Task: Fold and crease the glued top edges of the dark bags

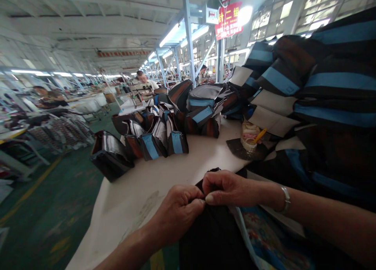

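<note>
My left hand [179, 209] and my right hand [227, 187] meet at the near edge of the pale table [141, 187]. Both are closed, fingertips pinching the upper edge of a piece of black fabric [213, 236] side by side. The fabric hangs down in front of me. Whether anything small is between the fingertips is hidden. A patterned blue and red cloth [264, 234] lies under my right forearm. Beyond my right hand stands a small white cup [249, 144] holding a yellow-handled tool [260, 135], on a dark, stained board [235, 146].
Black bags with blue stripes [178, 142] stand in a row across the table. A tall pile of similar bag pieces [337, 82] rises at the right. One dark bag [110, 156] sits at the left table edge. Co-workers [48, 97] are farther back.
</note>
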